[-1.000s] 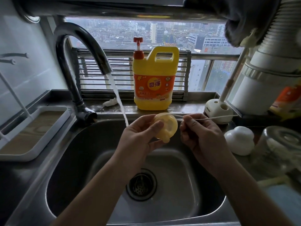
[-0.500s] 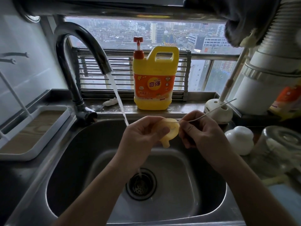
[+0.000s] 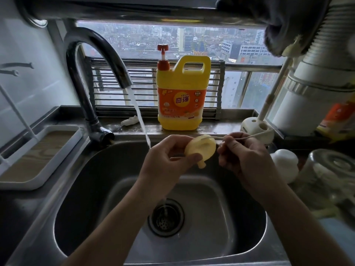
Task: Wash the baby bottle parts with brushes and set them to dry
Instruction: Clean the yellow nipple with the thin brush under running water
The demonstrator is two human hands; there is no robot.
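Over the steel sink (image 3: 76, 198), my left hand (image 3: 165, 162) grips a yellowish silicone nipple (image 3: 201, 149), its tip pointing down. My right hand (image 3: 244, 160) pinches a thin wire brush (image 3: 247, 137) whose near end lies against the nipple's upper rim. Water runs from the curved faucet (image 3: 96, 54) in a stream just left of my left hand and falls to the drain (image 3: 166, 219).
A yellow dish-soap jug (image 3: 182, 96) stands on the sill behind the sink. A white brush stand (image 3: 255, 125), a white cap (image 3: 284, 164) and an upturned clear bottle (image 3: 330, 179) sit on the right counter. A white tray (image 3: 38, 156) lies at the left.
The nipple has turned so its flat base faces me again. The wire brush's far end dropped from tilted up to nearly level, and both hands shifted slightly.
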